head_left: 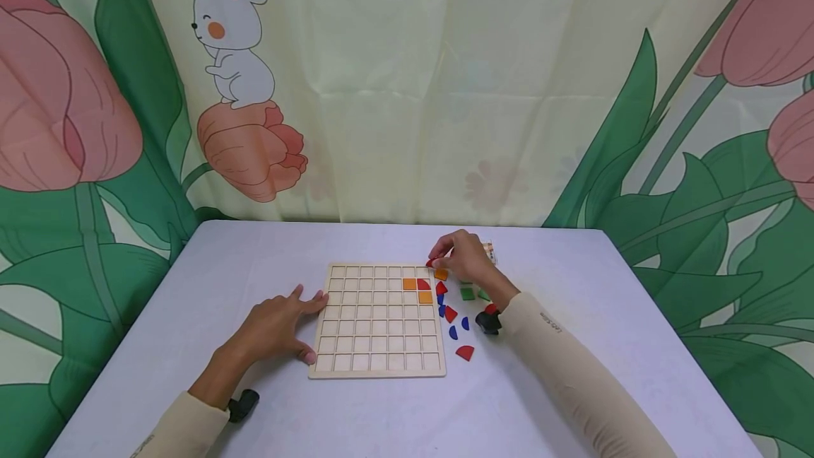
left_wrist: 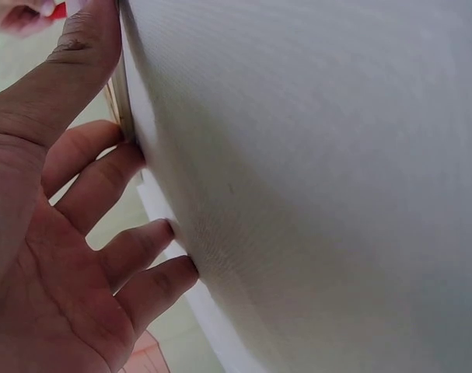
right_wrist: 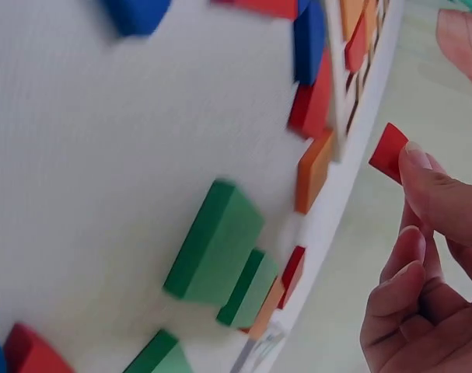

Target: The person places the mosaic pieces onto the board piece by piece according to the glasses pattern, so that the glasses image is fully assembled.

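A wooden grid board (head_left: 378, 338) lies on the white table. In its upper right cells sit an orange square (head_left: 410, 284), a red quarter-circle block (head_left: 423, 284) and a second orange square (head_left: 425, 297). My left hand (head_left: 270, 327) rests at the board's left edge with fingers spread, thumb near the lower corner. Over the upper right corner of the board, my right hand (head_left: 464, 256) pinches a small red block (right_wrist: 389, 153) between thumb and fingers. The right wrist view shows it raised off the table; its full outline is partly hidden by the thumb.
Right of the board lie several loose blocks: blue half-circles (head_left: 453, 332), red quarter-circles (head_left: 465, 353), green blocks (right_wrist: 214, 245) and an orange block (right_wrist: 314, 171). A printed card or packet (head_left: 489, 251) lies behind the right hand. A patterned curtain (head_left: 394, 90) hangs behind the table.
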`<state>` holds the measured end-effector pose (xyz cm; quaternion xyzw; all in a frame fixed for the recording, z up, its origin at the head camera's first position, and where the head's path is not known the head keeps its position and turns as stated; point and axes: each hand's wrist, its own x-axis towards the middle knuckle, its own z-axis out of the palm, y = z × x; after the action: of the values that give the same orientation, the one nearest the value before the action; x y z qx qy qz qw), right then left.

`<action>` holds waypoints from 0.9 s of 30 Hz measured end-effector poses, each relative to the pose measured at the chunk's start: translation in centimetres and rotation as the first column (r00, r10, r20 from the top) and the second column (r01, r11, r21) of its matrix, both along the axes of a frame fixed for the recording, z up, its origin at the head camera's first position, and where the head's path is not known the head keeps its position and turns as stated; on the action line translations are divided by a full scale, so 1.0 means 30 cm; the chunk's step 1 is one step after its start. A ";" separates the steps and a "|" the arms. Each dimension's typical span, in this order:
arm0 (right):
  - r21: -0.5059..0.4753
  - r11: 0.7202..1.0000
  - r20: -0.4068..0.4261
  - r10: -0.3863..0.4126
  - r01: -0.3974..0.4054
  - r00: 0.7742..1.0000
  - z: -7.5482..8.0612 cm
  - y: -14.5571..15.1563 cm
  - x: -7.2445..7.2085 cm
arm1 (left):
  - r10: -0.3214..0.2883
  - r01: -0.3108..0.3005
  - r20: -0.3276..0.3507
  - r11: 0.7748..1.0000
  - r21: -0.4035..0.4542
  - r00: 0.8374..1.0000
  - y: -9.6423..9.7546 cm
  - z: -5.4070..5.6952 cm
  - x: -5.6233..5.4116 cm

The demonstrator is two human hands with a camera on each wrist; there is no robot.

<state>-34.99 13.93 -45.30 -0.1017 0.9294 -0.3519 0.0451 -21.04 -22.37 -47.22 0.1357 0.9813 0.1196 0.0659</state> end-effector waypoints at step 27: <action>-0.090 0.969 0.077 0.238 -0.231 0.968 -0.017 -0.163 0.032 | 0.025 -0.024 0.029 1.000 -0.011 0.999 0.008 0.004 -0.008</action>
<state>-34.03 9.02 -45.80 -0.1972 0.8931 -0.3852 0.1228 -21.28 -22.14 -47.11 0.1215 0.9824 0.1173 0.0795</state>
